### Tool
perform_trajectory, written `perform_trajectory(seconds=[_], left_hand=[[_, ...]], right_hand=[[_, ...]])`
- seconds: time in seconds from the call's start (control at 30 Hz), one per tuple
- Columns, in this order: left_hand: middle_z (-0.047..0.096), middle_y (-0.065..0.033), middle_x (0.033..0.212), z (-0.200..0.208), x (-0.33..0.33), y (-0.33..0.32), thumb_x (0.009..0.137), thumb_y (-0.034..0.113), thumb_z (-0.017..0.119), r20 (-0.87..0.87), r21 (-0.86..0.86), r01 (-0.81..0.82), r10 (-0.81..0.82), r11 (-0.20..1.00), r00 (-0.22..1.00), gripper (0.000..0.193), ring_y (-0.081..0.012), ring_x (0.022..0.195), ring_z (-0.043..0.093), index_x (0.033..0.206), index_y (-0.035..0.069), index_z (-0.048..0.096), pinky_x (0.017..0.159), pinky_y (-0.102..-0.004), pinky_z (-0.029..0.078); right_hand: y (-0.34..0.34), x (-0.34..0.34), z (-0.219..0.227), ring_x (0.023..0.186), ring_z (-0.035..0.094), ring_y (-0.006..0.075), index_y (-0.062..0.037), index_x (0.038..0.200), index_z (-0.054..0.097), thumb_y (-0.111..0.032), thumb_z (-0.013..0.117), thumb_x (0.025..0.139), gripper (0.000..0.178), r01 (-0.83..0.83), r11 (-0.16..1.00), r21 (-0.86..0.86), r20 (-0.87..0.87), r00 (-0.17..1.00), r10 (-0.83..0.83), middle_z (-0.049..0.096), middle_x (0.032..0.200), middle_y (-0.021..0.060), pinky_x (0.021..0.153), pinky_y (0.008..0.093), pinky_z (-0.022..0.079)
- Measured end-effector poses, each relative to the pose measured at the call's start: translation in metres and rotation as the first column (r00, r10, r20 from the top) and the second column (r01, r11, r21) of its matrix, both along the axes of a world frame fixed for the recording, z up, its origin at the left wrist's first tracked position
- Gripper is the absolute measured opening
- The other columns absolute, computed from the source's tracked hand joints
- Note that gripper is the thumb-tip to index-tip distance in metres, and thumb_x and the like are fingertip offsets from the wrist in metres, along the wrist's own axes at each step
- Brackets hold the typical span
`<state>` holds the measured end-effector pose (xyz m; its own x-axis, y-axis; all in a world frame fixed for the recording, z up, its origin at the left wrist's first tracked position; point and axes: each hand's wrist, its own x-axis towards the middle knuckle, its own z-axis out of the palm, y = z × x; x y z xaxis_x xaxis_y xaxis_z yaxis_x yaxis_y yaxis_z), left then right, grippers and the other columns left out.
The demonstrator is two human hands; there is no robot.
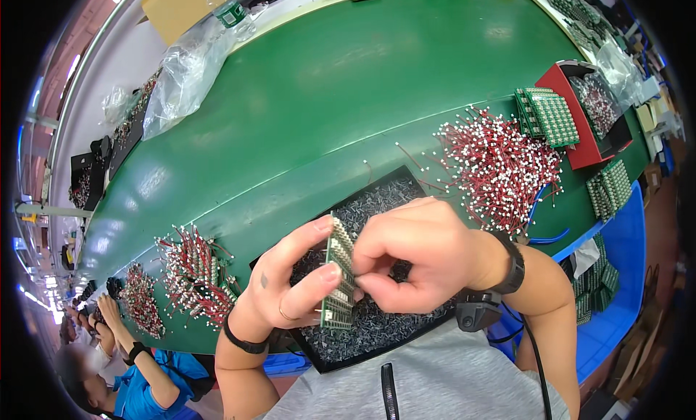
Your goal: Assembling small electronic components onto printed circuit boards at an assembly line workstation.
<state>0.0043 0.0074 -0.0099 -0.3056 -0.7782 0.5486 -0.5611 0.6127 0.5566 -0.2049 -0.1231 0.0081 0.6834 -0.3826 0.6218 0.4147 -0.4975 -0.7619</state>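
Observation:
My left hand [279,286] grips a green circuit board panel [337,304] by its edges, thumb and fingers on either side. The panel stands nearly on edge, its face with rows of small light parts turned to the right. Against that face, my right hand [428,253] is closed, thumb and fingertips pinched at the panel. Whatever lies between those fingertips is hidden or too small to make out. Beneath both hands is a black tray [307,351] holding many small grey, translucent bits [384,329].
Right of the tray lies a heap of red wires with white connectors [500,166]. Stacked panels [551,115] lean by a red box [573,155]; a blue bin [623,275] stands lower right. More wire piles [192,271] lie left, near a co-worker in blue [145,384].

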Motion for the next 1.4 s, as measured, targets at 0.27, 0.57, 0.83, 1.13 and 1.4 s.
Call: perform_trajectory(seconds=[0.27, 0.57, 0.83, 1.13, 1.4], left_hand=[[0.052, -0.0341, 0.135, -0.002, -0.001, 0.004, 0.079, 0.015, 0.081, -0.028, 0.073, -0.012, 0.014, 0.997, 1.000, 0.059, -0.0465, 0.116, 0.063, 0.132, 0.009, 0.056, 0.093, -0.0505, 0.058], [0.053, -0.0344, 0.133, -0.003, -0.001, 0.005, 0.077, 0.011, 0.083, -0.043, 0.028, -0.052, 0.053, 0.998, 0.998, 0.062, -0.0464, 0.115, 0.063, 0.131, 0.006, 0.054, 0.094, -0.0489, 0.058], [0.051, -0.0351, 0.134, -0.006, 0.003, 0.007, 0.079, 0.005, 0.080, -0.087, 0.122, -0.050, 0.061, 0.991, 0.994, 0.060, -0.0468, 0.115, 0.063, 0.132, 0.007, 0.052, 0.094, -0.0486, 0.058], [0.056, -0.0238, 0.138, -0.006, -0.003, 0.014, 0.096, 0.029, 0.058, -0.201, 0.197, -0.136, 0.176, 0.971, 0.964, 0.052, -0.0330, 0.126, 0.058, 0.142, 0.006, 0.049, 0.110, -0.0466, 0.045], [0.059, -0.0248, 0.134, -0.003, -0.007, 0.016, 0.095, 0.033, 0.059, -0.263, 0.291, -0.184, 0.263, 0.939, 0.928, 0.055, -0.0315, 0.121, 0.060, 0.142, 0.006, 0.050, 0.106, -0.0450, 0.048]], right_hand=[[0.001, 0.002, -0.005, 0.055, 0.064, 0.0136, -0.0056, 0.084, 0.062, -0.002, 0.074, 0.080, 0.014, -0.013, 1.000, -0.019, -0.071, 0.997, 0.011, 0.062, 0.070, 0.0015, 0.049, 0.0266, 0.050], [0.000, -0.001, -0.004, 0.055, 0.064, 0.0132, -0.0054, 0.085, 0.062, -0.004, 0.075, 0.079, 0.015, -0.019, 1.000, -0.010, -0.095, 0.995, 0.018, 0.061, 0.069, 0.0008, 0.049, 0.0265, 0.051], [0.000, -0.001, -0.002, 0.055, 0.063, 0.0196, -0.0067, 0.085, 0.058, -0.003, 0.072, 0.078, 0.016, -0.013, 1.000, -0.023, -0.066, 0.998, 0.011, 0.060, 0.068, 0.0034, 0.049, 0.0316, 0.050], [0.002, 0.000, -0.005, 0.057, 0.066, 0.0214, -0.0070, 0.084, 0.057, -0.004, 0.072, 0.078, 0.016, -0.061, 0.998, 0.005, -0.101, 0.993, 0.061, 0.062, 0.071, 0.0046, 0.050, 0.0328, 0.051], [0.002, 0.002, -0.001, 0.056, 0.064, 0.0232, -0.0077, 0.082, 0.058, -0.005, 0.073, 0.077, 0.016, -0.070, 0.997, -0.016, -0.136, 0.988, 0.068, 0.061, 0.068, 0.0041, 0.049, 0.0337, 0.050]])
